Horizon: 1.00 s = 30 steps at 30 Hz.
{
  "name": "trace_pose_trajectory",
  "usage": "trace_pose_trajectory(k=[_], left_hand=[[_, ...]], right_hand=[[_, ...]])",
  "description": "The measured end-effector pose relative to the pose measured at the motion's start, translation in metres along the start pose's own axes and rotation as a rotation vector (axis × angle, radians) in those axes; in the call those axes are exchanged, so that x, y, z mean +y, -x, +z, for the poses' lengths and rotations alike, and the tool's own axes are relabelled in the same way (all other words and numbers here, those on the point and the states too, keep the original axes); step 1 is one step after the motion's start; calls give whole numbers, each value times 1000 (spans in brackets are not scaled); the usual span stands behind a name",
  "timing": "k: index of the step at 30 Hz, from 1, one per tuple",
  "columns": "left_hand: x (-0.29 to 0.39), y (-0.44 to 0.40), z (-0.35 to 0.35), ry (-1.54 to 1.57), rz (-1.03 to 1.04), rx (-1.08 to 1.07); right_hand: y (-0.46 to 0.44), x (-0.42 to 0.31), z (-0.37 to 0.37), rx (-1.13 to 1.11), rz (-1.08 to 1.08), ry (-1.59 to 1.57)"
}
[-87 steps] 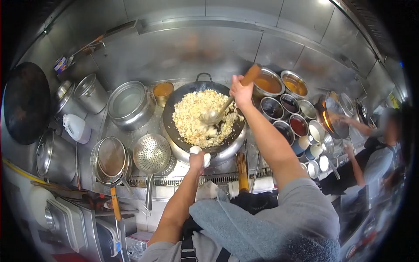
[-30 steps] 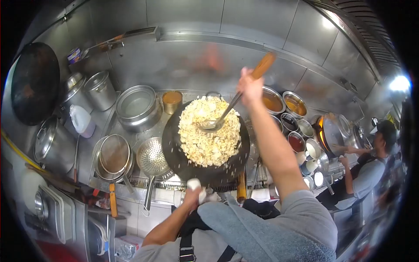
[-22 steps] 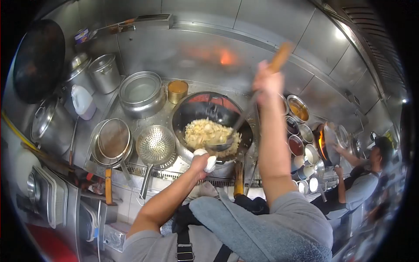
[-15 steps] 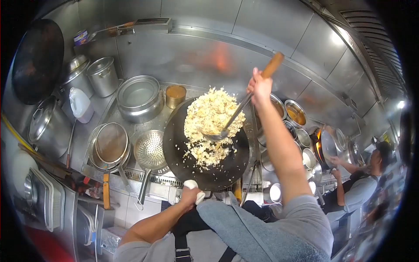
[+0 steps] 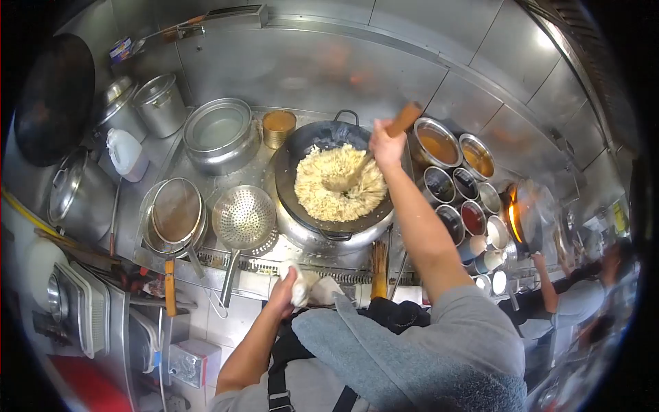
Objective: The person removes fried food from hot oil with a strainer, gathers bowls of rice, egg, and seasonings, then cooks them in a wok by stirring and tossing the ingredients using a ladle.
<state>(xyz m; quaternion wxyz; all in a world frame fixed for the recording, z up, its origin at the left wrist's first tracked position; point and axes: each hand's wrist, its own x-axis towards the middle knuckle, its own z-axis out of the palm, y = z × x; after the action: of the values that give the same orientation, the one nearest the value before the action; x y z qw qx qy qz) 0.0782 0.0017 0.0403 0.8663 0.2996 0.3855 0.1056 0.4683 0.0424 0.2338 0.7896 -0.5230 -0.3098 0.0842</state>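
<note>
A black wok (image 5: 285, 186) with loop handles sits level on the round burner. Inside it lies a mound of fried rice (image 5: 322, 202). My right hand (image 5: 388, 145) is closed around the wooden handle of a ladle (image 5: 405, 119). The ladle's bowl rests in the middle of the rice, blurred and partly buried. Below the wok and apart from it, my left hand (image 5: 281, 292) grips a folded white cloth (image 5: 302, 287).
Left of the wok are a perforated strainer (image 5: 244, 216), a mesh sieve (image 5: 177, 211) and a large pot (image 5: 218, 144). Several seasoning containers (image 5: 473, 218) and two bowls of sauce (image 5: 438, 143) stand on the right. A co-worker (image 5: 576, 302) stands near a flaming burner at far right.
The wok has gone from tilted towards me to level on the burner. My left hand has let go of its rim, keeping the cloth. My right hand has moved left and down with the ladle.
</note>
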Motion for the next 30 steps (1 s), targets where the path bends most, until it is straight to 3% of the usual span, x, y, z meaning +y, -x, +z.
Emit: trace_pose_trajectory(k=[1, 2, 4, 7, 8, 10, 11, 12, 13, 14, 15, 16, 18, 20, 21, 23, 24, 26, 28, 30], left_hand=[[0, 8, -19, -43, 18, 206], [-4, 22, -38, -93, 19, 413], [2, 54, -65, 22, 250, 283], [20, 106, -86, 12, 392, 387], [21, 116, -91, 44, 425, 459], [15, 116, -114, 127, 476, 521], [16, 119, -114, 76, 496, 535], [18, 121, -112, 31, 523, 549], [18, 119, -118, 36, 535, 555], [13, 122, -131, -199, 544, 531], [12, 124, -139, -435, 548, 494], [21, 131, -130, -597, 525, 457], [35, 141, -98, -605, 499, 393], [32, 133, -91, -584, 478, 378], [30, 129, -92, -566, 462, 360], [26, 115, -97, -629, 442, 278], [25, 112, -99, -664, 449, 249], [36, 116, -90, -685, 490, 203], [43, 112, -87, -692, 528, 170], [48, 110, -92, -633, 474, 192]], right_hand=[[-11, 7, 7, -165, 43, -65], [-20, -12, 19, -236, 32, 88], [-22, -83, 45, -134, 58, 4], [0, -150, 36, -262, -177, -129], [12, -142, 27, -296, -196, -225], [31, -59, 41, 31, -122, -44], [26, 15, 17, -172, -51, -40], [4, 18, 10, -317, 79, -145], [-13, -1, 22, -281, 67, 114], [-19, -34, 33, -231, 71, 377], [-22, -65, 40, -220, 28, 438], [-17, -97, 41, -303, 15, 383], [25, -148, 38, -409, -68, 210], [56, -123, 40, -162, -42, 66], [56, -67, 38, -80, 71, 29], [23, -5, 14, -175, 34, 51], [9, -1, 9, -244, 42, 99], [2, -73, 31, -136, 63, 355], [18, -131, 33, -152, 8, 406], [37, -102, 29, -45, 41, 441]])
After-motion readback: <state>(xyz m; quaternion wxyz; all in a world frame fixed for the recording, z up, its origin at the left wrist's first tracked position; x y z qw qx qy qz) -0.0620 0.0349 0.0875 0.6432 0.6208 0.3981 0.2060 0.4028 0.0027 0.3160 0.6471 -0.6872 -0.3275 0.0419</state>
